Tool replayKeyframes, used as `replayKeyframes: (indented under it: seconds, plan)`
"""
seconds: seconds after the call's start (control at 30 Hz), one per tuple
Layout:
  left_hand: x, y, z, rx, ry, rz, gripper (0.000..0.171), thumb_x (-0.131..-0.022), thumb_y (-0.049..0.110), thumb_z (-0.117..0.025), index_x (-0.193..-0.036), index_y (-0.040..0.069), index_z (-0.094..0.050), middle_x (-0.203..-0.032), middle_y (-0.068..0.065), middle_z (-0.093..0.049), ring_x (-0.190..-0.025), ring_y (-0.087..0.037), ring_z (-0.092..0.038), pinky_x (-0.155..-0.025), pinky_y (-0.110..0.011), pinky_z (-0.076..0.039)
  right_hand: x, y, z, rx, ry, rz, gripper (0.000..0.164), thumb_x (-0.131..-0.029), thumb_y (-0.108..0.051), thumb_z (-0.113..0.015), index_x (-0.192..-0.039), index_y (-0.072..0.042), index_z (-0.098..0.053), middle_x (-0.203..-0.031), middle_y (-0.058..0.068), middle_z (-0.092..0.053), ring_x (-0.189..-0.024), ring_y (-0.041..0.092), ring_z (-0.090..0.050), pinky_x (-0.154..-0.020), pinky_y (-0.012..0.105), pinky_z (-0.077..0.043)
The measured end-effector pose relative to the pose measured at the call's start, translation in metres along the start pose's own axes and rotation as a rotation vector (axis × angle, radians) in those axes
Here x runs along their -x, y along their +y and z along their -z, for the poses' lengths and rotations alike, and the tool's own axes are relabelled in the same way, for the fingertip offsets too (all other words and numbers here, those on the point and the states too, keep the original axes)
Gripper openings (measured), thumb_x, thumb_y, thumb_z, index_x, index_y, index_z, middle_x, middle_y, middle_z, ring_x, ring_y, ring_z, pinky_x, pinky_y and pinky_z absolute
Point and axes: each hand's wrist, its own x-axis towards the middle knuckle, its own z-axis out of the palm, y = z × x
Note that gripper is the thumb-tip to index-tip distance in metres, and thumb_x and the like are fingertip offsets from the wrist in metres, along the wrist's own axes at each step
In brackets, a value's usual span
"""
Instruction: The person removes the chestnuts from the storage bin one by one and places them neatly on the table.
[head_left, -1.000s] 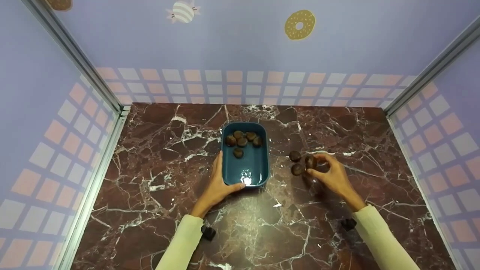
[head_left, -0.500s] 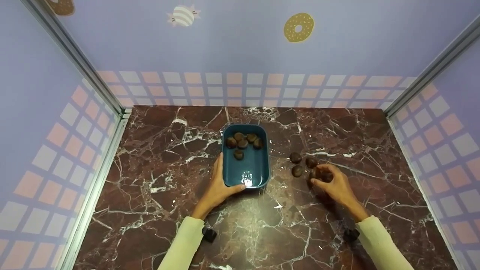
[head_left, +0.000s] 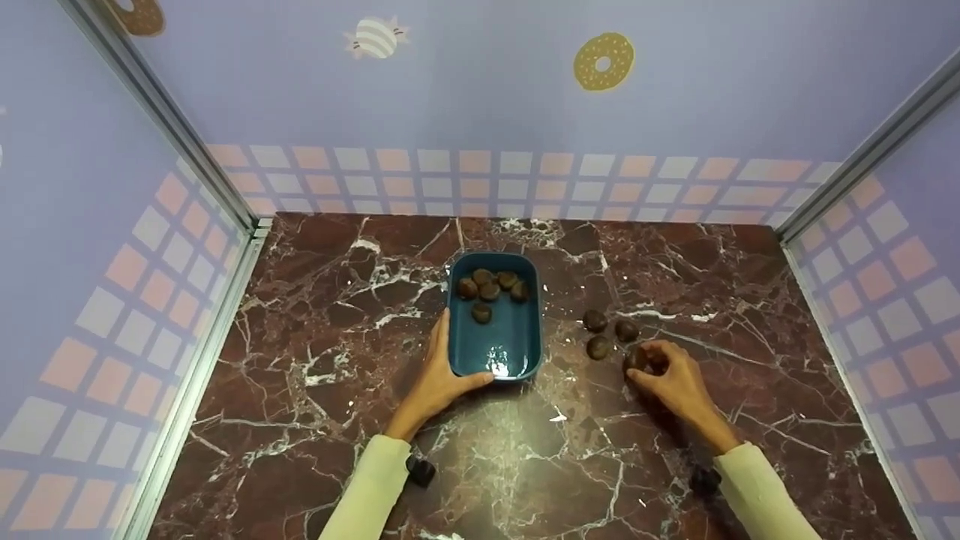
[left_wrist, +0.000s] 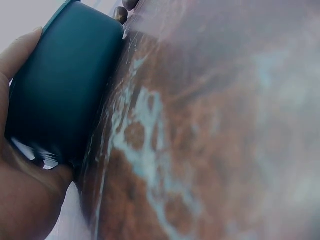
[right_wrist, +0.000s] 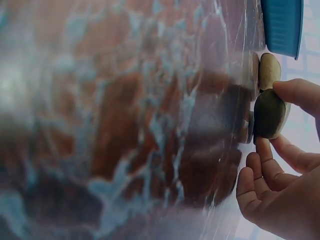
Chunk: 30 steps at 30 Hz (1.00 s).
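My left hand (head_left: 442, 379) grips the near left corner of a teal rectangular container (head_left: 535, 330), its thumb at the near rim and its fingers along the left side. Up close, the container's smooth outer wall (left_wrist: 70, 75) fills the space between thumb and fingers. Several brown chestnuts (head_left: 489, 291) lie inside, mostly in the far half. Right of the container, my right hand (head_left: 679, 382) pinches a chestnut (right_wrist: 270, 115) between thumb and fingertips, low at the tabletop. Three loose chestnuts (head_left: 626, 330) lie just beyond that hand; its fingers partly cover what is under them.
The reddish-brown marble tabletop (head_left: 337, 420) has white veins and a bright reflection near its middle. Lilac panels with pink and white squares (head_left: 472, 184) enclose the back and both sides, joined by metal corner rails (head_left: 847, 172).
My right hand has let go of one chestnut beside two others, drawn slightly back toward me, and taken hold of another. The left hand stays on the container.
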Motion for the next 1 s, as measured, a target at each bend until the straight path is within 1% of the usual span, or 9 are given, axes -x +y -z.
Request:
replayKeyframes:
  seconds: [0.1, 0.17, 0.3, 0.43, 0.7, 0.9, 1.0]
  plan:
    - [-0.001, 0.000, -0.001, 0.003, 0.000, -0.003, 0.145, -0.078, 0.043, -0.101, -0.179, 0.013, -0.001, -0.184, -0.020, -0.002, -0.168, -0.040, -0.007, -0.132, -0.065, -0.014, -0.001, 0.001, 0.000, 0.009, 0.003, 0.009, 0.046, -0.085, -0.007, -0.093, -0.124, 0.006, -0.073, -0.111, 0.022, -0.075, -0.106, 0.040, -0.068, -0.098, 0.053, -0.050]
    - [-0.001, 0.000, -0.001, 0.004, 0.003, -0.002, 0.144, -0.079, 0.041, -0.101, -0.179, 0.013, -0.001, -0.184, -0.019, -0.002, -0.168, -0.041, -0.008, -0.132, -0.064, -0.013, -0.001, 0.001, 0.000, 0.011, 0.001, 0.013, 0.046, -0.085, -0.007, -0.093, -0.124, 0.006, -0.073, -0.111, 0.022, -0.074, -0.106, 0.040, -0.068, -0.098, 0.053, -0.050]
    - [0.000, -0.001, 0.000, 0.009, 0.006, -0.001, 0.142, -0.079, 0.037, -0.101, -0.179, 0.013, -0.001, -0.184, -0.019, -0.002, -0.168, -0.041, -0.007, -0.132, -0.064, -0.012, -0.002, 0.001, 0.000, -0.010, -0.008, 0.010, 0.044, -0.085, -0.006, -0.093, -0.123, 0.005, -0.073, -0.110, 0.020, -0.074, -0.104, 0.038, -0.068, -0.096, 0.050, -0.051]
    - [0.000, 0.000, -0.001, 0.020, 0.008, -0.008, 0.143, -0.079, 0.040, -0.101, -0.179, 0.014, -0.001, -0.184, -0.019, -0.002, -0.168, -0.041, -0.007, -0.132, -0.065, -0.012, -0.004, 0.002, 0.000, -0.019, -0.008, 0.012, 0.044, -0.085, -0.005, -0.093, -0.123, 0.005, -0.074, -0.109, 0.020, -0.075, -0.103, 0.037, -0.069, -0.095, 0.048, -0.051]
    - [0.000, 0.001, -0.001, 0.028, 0.002, 0.009, 0.143, -0.079, 0.044, -0.100, -0.179, 0.017, 0.000, -0.184, -0.018, -0.001, -0.169, -0.041, -0.005, -0.132, -0.067, -0.013, -0.007, 0.001, 0.001, 0.017, -0.014, 0.015, 0.044, -0.086, -0.007, -0.093, -0.123, 0.005, -0.074, -0.107, 0.018, -0.074, -0.101, 0.035, -0.067, -0.092, 0.046, -0.051]
    - [0.000, 0.001, -0.001, 0.036, 0.005, 0.007, 0.142, -0.080, 0.040, -0.099, -0.179, 0.017, -0.001, -0.184, -0.018, -0.001, -0.169, -0.041, -0.005, -0.132, -0.067, -0.013, -0.012, -0.001, 0.000, 0.026, -0.015, 0.026, 0.043, -0.085, -0.007, -0.093, -0.121, 0.006, -0.074, -0.105, 0.018, -0.074, -0.098, 0.035, -0.068, -0.089, 0.044, -0.051]
    - [0.000, 0.000, -0.001, 0.036, 0.009, 0.005, 0.142, -0.080, 0.040, -0.100, -0.179, 0.016, -0.001, -0.184, -0.019, -0.001, -0.168, -0.041, -0.006, -0.132, -0.067, -0.012, -0.014, -0.001, -0.001, 0.027, -0.018, 0.032, 0.043, -0.085, -0.006, -0.093, -0.121, 0.006, -0.074, -0.104, 0.017, -0.075, -0.096, 0.034, -0.069, -0.087, 0.041, -0.051]
